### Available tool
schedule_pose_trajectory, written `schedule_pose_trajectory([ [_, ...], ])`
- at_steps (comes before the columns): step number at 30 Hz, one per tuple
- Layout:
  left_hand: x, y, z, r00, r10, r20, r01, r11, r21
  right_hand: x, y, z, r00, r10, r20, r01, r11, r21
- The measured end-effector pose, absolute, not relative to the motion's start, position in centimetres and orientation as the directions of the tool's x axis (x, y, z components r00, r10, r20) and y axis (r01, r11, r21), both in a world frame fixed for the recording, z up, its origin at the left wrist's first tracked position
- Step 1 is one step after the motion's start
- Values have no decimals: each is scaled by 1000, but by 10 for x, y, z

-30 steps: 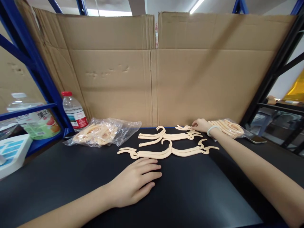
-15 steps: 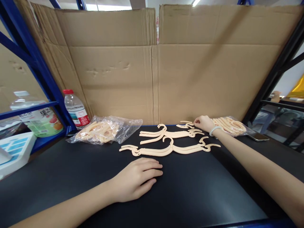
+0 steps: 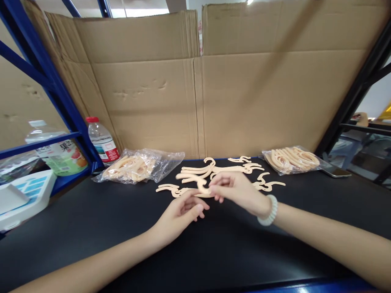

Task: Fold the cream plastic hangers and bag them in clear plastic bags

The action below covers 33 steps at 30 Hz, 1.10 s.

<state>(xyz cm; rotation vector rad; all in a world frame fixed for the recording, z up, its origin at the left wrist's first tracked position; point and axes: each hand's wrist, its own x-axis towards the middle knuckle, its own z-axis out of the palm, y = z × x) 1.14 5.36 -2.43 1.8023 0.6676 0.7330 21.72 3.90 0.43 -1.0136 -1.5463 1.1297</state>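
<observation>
The right hand has come back from the small pieces right of centre, pinching one curved piece mid-frame; the left hand, loosely curled, empty, waits just below, contact unclear. That piece now lies within reach of both.

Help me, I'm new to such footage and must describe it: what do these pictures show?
No machine here: one camera worn on a person's head looks forward and down at their bare left hand and right hand. On the black tabletop lie beige, hanger-shaped pieces, partly hidden by the hands. To the left sits a clear plastic bag of beige parts, to the right a second clear bag. The right hand, with a pale coiled band at the wrist, holds a small, curved beige piece. The left hand is close by; whether it touches the piece is unclear.
</observation>
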Motion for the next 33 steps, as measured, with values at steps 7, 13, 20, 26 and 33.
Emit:
schedule_pose_trajectory([
  [7,12,52,-20,617,781,96,6,-126,992,190,29,-12,-300,942,148,48,170,-984],
  [13,14,51,-19,597,794,111,3,-140,990,196,29,-12,-328,926,186,110,233,-966],
  [20,13,52,-21,563,823,71,-4,-84,996,261,82,-1,-333,771,543,729,576,-370],
  [26,11,54,-21,548,835,52,-23,-48,999,308,114,-22,-359,827,433,886,448,-121],
  [33,8,55,-21,531,847,28,-104,33,994,306,118,-33,-355,826,439,891,441,-109],
])
